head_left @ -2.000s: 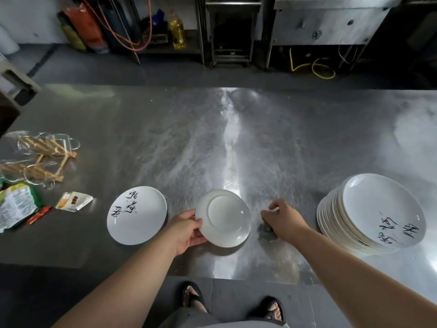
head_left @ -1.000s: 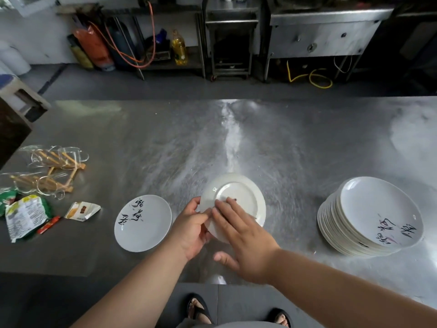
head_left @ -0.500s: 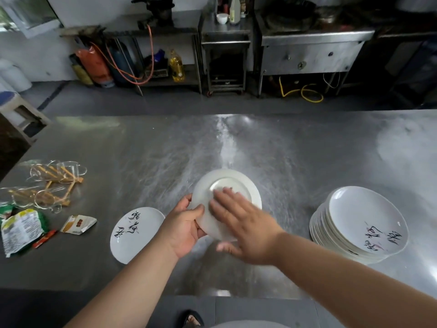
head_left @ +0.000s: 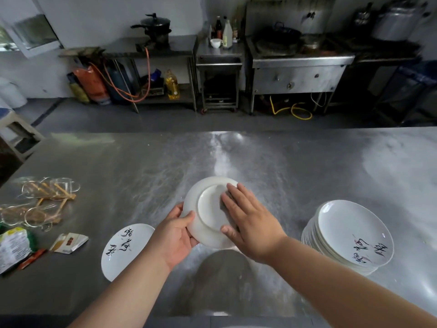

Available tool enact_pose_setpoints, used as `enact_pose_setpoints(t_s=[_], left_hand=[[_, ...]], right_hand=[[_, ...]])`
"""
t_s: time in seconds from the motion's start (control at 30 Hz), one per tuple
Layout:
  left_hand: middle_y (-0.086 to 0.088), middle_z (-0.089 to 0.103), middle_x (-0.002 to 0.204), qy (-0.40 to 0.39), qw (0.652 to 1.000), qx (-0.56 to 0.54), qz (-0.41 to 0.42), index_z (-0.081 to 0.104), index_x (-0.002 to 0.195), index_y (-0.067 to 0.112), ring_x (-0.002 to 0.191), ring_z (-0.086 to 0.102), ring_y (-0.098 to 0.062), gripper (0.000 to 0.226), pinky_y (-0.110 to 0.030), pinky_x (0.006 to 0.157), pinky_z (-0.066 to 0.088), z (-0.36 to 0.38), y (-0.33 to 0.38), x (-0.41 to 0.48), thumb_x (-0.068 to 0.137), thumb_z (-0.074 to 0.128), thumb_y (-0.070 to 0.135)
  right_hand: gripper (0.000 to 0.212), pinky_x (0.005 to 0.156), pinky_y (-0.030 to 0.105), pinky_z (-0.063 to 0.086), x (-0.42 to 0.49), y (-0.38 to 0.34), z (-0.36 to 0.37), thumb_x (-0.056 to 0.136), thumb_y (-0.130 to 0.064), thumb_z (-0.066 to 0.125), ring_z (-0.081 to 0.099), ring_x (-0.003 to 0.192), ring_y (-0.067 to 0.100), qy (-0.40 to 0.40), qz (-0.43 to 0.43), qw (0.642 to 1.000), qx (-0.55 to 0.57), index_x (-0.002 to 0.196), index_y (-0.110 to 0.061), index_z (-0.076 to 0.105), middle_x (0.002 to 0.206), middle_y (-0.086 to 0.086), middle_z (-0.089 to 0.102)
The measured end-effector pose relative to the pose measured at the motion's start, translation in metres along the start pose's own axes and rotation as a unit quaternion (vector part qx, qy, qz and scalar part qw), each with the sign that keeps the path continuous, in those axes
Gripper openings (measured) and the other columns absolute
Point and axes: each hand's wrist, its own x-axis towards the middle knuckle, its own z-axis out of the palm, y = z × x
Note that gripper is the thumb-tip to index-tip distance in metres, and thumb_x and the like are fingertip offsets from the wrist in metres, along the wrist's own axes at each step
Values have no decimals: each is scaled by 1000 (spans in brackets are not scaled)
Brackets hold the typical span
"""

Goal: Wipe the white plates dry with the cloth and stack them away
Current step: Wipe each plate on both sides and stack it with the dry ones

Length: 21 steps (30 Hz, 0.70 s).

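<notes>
A white plate (head_left: 208,209) is held tilted above the steel table, underside towards me. My left hand (head_left: 176,235) grips its left rim, thumb on the underside. My right hand (head_left: 248,218) lies flat on the underside with straight fingers, pressing a dark cloth (head_left: 226,210) that barely shows under the palm. One white plate with black brush lettering (head_left: 123,249) lies flat on the table at the left. A stack of several white plates (head_left: 350,235) stands at the right.
The steel table (head_left: 295,166) runs the full width. At its left edge lie wooden skewers in clear wrappers (head_left: 42,202), a green snack packet (head_left: 13,247) and a small sachet (head_left: 69,242). Beyond the table stand cookers and shelves.
My right hand left the table with the cloth and pressed it on the plate's underside. The left hand raised and tilted the plate. The right hand has shifted right across it.
</notes>
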Motion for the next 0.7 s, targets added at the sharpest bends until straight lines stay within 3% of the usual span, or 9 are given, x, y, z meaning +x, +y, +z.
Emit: enact_pose_setpoints(t_s=[0.07, 0.17, 0.3, 0.4, 0.5, 0.63, 0.7], left_hand=[[-10, 78, 108, -4, 1000, -7, 6, 61, 126, 18, 86, 78, -22, 29, -39, 65, 63, 5, 3, -1, 105, 46, 5], [-13, 79, 102, 1, 1000, -16, 14, 61, 122, 16, 79, 78, -23, 25, -36, 57, 62, 11, 7, -1, 106, 45, 5], [-14, 79, 104, 4, 1000, -10, 2, 62, 118, 17, 82, 78, -24, 24, -36, 58, 62, 6, 9, -3, 107, 44, 5], [-5, 79, 102, 4, 1000, 3, 3, 62, 120, 21, 82, 77, -17, 27, -35, 59, 62, -1, 16, -2, 106, 45, 6], [-5, 78, 106, -12, 1000, 7, 11, 62, 125, 20, 85, 77, -18, 29, -35, 63, 63, -1, 24, -4, 106, 45, 6], [-13, 77, 111, -32, 999, 34, 9, 60, 125, 17, 85, 77, -23, 28, -38, 64, 63, 2, 21, -11, 104, 46, 5], [-12, 77, 109, -50, 997, 52, 6, 60, 123, 18, 84, 76, -23, 28, -38, 63, 62, 1, 18, -17, 98, 53, 6]], right_hand=[[80, 127, 53, 26, 4, -2, -4, 103, -67, 34, 12, 161, 34, 17, 18, 1000, 2, 159, -10, 40, 170, 12, 26], [84, 128, 51, 22, -9, -25, 1, 100, -71, 40, 14, 160, 35, 24, -50, 998, 10, 157, -9, 43, 168, 13, 29], [83, 128, 48, 25, -18, -23, 3, 101, -71, 42, 19, 160, 31, 20, -117, 993, -29, 161, -13, 38, 170, 10, 30], [79, 123, 51, 33, -3, -4, -12, 101, -65, 43, 25, 157, 35, 57, -31, 998, -6, 159, -11, 39, 167, 13, 32], [85, 127, 50, 26, 0, -9, -19, 102, -68, 39, 10, 161, 32, 53, 33, 997, 36, 163, -10, 30, 172, 12, 19], [84, 127, 54, 21, -26, -35, -4, 100, -66, 49, 11, 160, 36, 37, -107, 994, 3, 158, -6, 40, 170, 14, 26], [83, 126, 54, 25, -28, -29, -2, 101, -66, 47, 12, 161, 34, 39, -130, 990, -22, 160, -8, 39, 170, 13, 26]])
